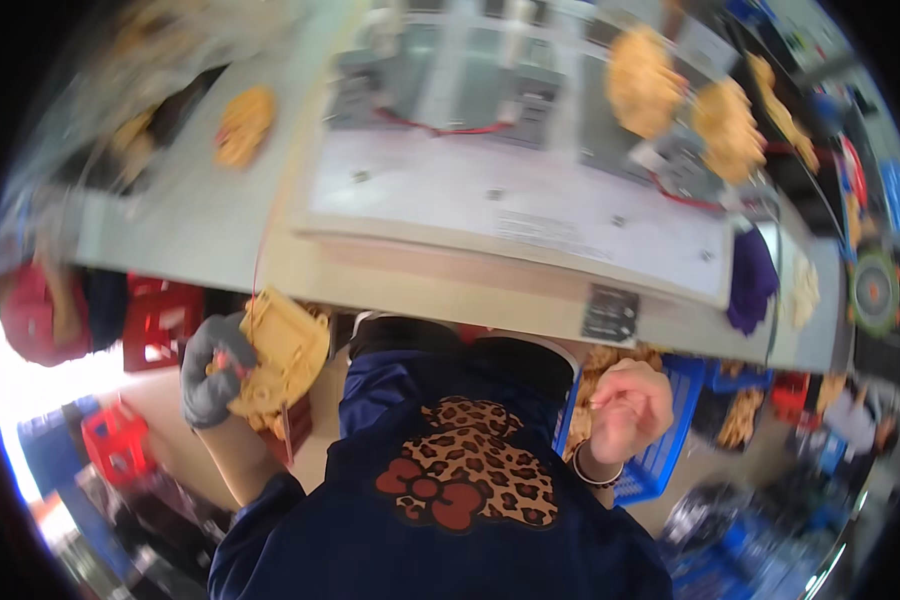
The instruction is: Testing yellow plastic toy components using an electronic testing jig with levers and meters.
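My left hand [213, 372], in a grey glove, is closed around the edge of a cream-yellow moulded plastic housing [285, 345]. The housing is held tilted below the table edge, its hollow ribbed side showing; a thin red line rises from it. My bare right hand [632, 405], with a beaded bracelet at the wrist, hovers over a blue crate [673, 430] holding similar yellow parts [602, 362]. Its fingers are curled in toward the thumb; whether something small is between them is hidden by blur.
Across the table stands a white fixture board [420, 190] with grey blocks and red wires. Yellow parts lie on it at right and one yellow piece [245, 125] on the left tabletop. A purple cloth [752, 280] hangs at right. Red stools [118, 440] stand at left.
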`<state>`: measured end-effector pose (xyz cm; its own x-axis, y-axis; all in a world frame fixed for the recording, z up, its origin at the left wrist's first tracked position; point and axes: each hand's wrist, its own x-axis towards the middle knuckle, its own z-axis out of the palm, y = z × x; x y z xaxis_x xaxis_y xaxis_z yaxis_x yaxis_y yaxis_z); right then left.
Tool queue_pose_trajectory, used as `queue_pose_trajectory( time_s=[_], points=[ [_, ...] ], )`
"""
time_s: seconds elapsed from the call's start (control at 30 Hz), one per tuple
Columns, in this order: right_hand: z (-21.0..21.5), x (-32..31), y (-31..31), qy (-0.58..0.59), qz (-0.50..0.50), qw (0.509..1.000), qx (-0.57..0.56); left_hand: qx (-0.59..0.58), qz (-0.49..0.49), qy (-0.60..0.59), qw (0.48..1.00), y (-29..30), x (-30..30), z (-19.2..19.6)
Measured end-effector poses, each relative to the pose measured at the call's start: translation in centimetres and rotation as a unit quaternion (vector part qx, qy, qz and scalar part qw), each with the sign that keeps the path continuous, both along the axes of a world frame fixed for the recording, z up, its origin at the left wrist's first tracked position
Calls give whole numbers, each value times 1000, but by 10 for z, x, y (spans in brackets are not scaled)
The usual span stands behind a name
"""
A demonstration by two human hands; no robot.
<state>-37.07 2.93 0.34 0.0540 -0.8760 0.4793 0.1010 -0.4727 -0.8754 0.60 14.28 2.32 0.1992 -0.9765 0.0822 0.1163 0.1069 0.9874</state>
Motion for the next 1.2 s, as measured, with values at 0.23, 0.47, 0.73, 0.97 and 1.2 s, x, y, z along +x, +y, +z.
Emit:
queue_pose_trajectory(
  time_s=[0.23,0.47,0.73,0.97,1.2],
  points=[
    [32,80,-24,150,233,945,-175,123,102,-28,987,82,7,24],
    [29,106,-25,124,219,961,-114,4,227,32,973,69,5,10],
    [48,147,-46,92,192,975,-66,-17,72,5,997,-22,9,46],
    [58,170,-57,212,209,952,-68,-60,52,4,997,-33,18,43],
    [57,171,-58,197,224,954,-12,-22,98,11,995,-26,18,30]
  ],
)
